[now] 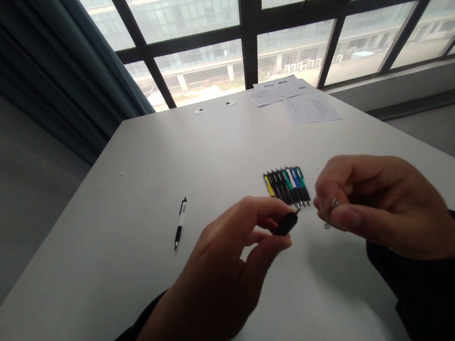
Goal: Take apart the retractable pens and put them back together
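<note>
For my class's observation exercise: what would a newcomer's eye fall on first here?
Probably, in the foreground, the left hand pinching a black piece and the right hand pinching a silvery piece. Beyond them lies a row of coloured pens; a white-and-black pen lies apart, to its left.

The left hand [227, 256] and right hand [386, 203] face each other, each in a pinch

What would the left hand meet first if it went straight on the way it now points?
Probably the right hand, or the small metal piece it pinches, just ahead of the black part in the left hand. One view leaves their depth unclear.
</note>
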The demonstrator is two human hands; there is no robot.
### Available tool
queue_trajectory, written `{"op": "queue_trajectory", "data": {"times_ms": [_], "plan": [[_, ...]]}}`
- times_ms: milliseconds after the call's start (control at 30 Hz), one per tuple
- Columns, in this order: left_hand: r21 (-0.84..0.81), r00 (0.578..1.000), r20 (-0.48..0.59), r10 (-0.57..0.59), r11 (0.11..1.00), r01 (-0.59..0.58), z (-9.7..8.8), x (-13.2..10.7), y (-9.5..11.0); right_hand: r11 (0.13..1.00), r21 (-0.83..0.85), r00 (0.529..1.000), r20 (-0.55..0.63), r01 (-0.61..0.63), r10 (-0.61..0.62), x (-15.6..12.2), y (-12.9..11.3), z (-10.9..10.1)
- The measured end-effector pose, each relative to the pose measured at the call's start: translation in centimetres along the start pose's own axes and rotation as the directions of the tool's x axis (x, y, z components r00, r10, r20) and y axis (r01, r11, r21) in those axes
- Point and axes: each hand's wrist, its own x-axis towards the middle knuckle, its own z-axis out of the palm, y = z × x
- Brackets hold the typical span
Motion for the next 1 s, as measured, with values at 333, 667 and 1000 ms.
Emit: {"op": "queue_trajectory", "data": {"times_ms": [333,667,1000], "plan": [[0.038,0.999,0.046,0.025,0.999,-0.027,-0.2,0.1,0.2,0.990,0.124,0.996,-0.065,0.067,-0.059,-0.1,1.1,0.9],[0.053,0.996,0.050,0.078,0.995,-0.080,-0.2,0.0,0.0,0.996,-0.054,0.997,-0.029,0.068,-0.070,0.0,0.6,1.2],[0.055,0.995,-0.010,0.095,0.994,-0.094,-0.4,0.2,0.3,0.971,-0.224,0.992,0.075,-0.081,0.100,0.9,2.1,-0.3]]}}
